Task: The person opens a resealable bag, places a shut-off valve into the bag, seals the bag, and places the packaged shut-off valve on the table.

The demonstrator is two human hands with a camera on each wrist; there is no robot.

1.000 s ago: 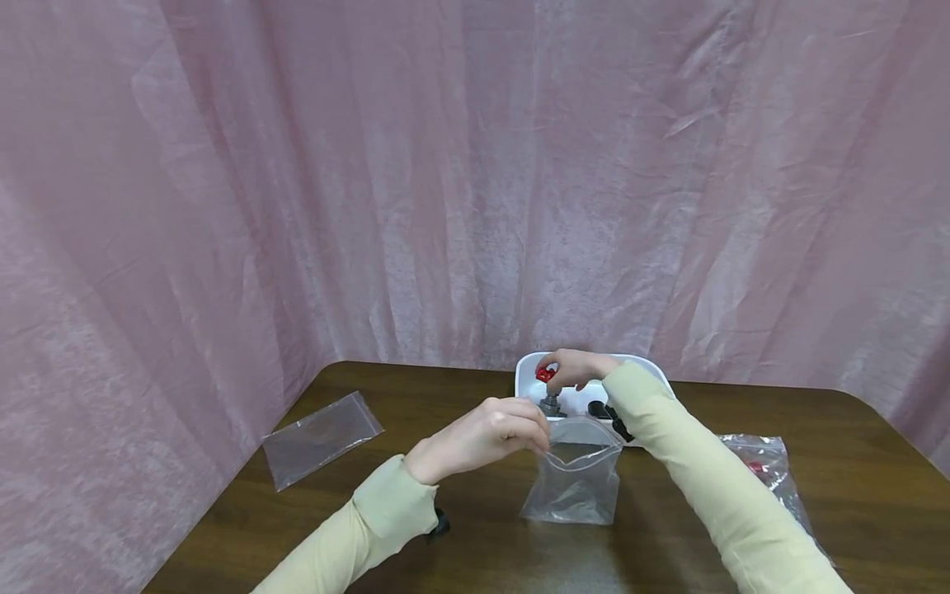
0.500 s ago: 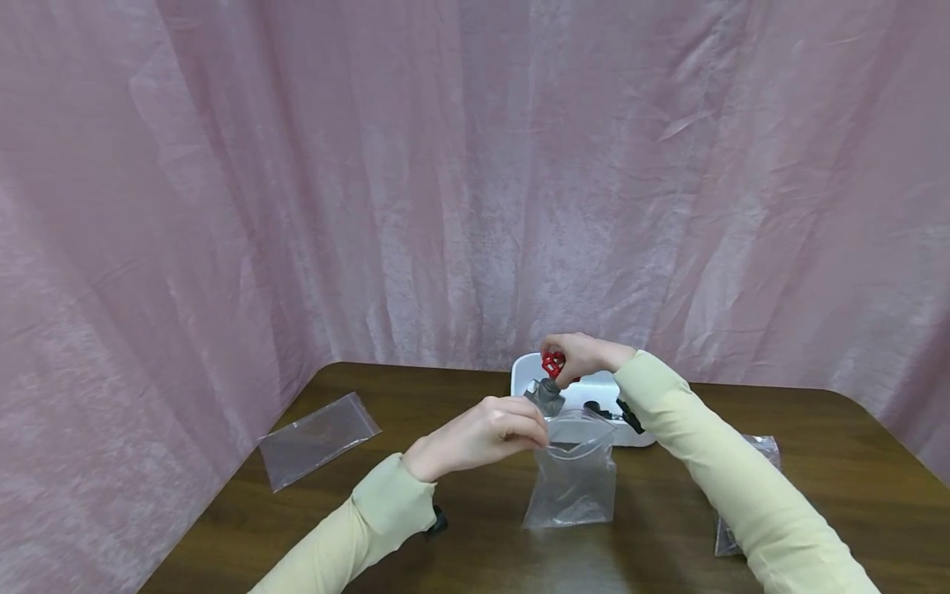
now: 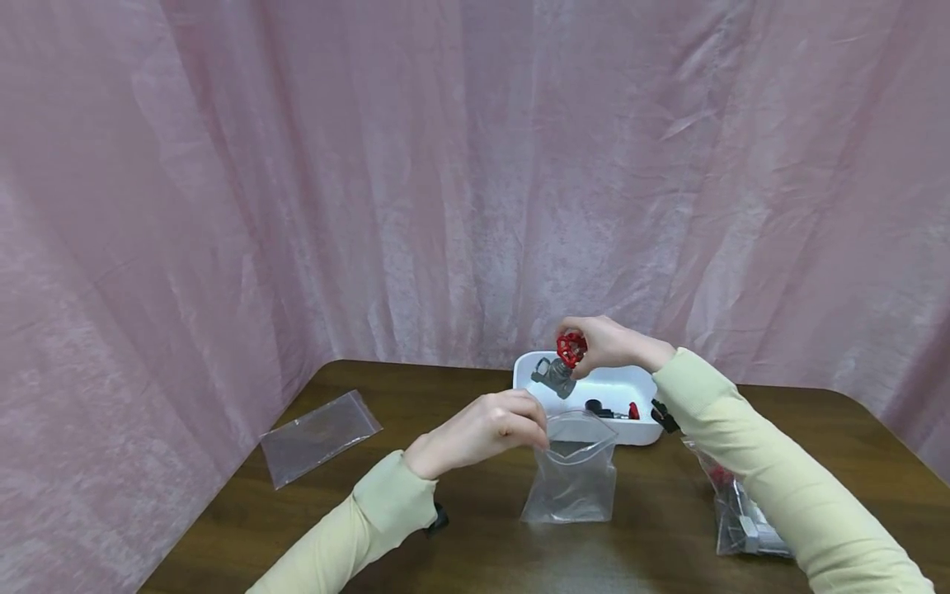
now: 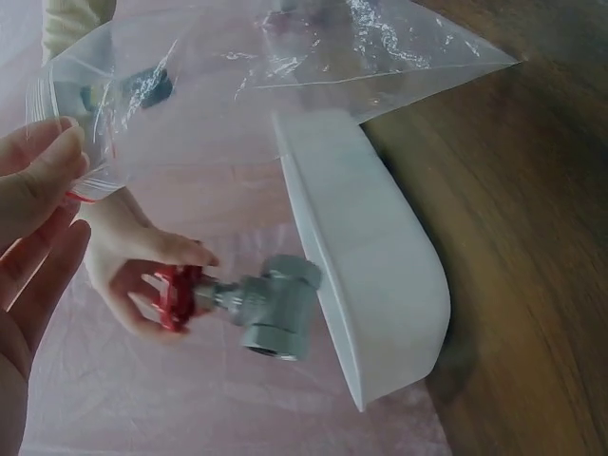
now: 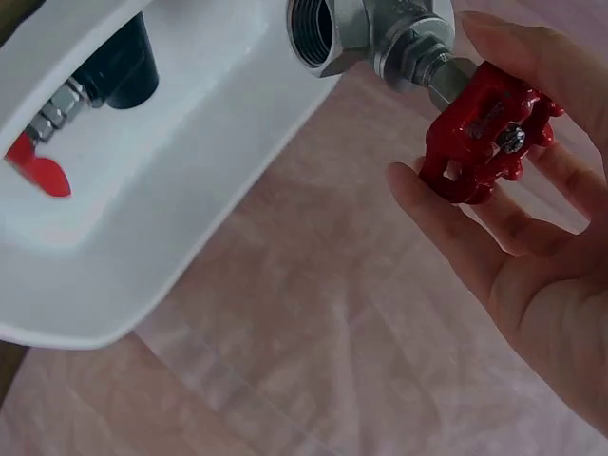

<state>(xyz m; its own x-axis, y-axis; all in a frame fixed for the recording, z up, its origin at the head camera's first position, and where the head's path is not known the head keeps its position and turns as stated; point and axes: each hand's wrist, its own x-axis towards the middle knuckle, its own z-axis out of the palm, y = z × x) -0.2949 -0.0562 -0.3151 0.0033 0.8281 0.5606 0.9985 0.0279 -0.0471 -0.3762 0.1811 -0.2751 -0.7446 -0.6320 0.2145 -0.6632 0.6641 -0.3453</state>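
Note:
A metal gate valve with a red handwheel [image 3: 571, 350] is held up over the white tray [image 3: 631, 433]. My right hand [image 3: 604, 342] grips it by the wheel, and its threaded body [image 5: 389, 38] tilts away from the fingers in the right wrist view. My left hand [image 3: 493, 425] pinches the rim of a clear zip bag [image 3: 571, 491] that stands on the table in front of the tray. The bag's mouth gapes, and nothing shows inside it. In the left wrist view the bag's plastic [image 4: 237, 85] spreads across the top, apart from the valve.
Inside the tray lies a black fitting [image 5: 123, 66] with a red-handled part [image 5: 43, 171]. A flat clear bag [image 3: 321, 437] rests on the left of the table. Another bag with red and white parts [image 3: 742, 516] lies at right, partly under the right forearm.
My right hand has lifted the valve from the tray and moved up and to the right with it. The left hand and the bag it pinches have hardly moved.

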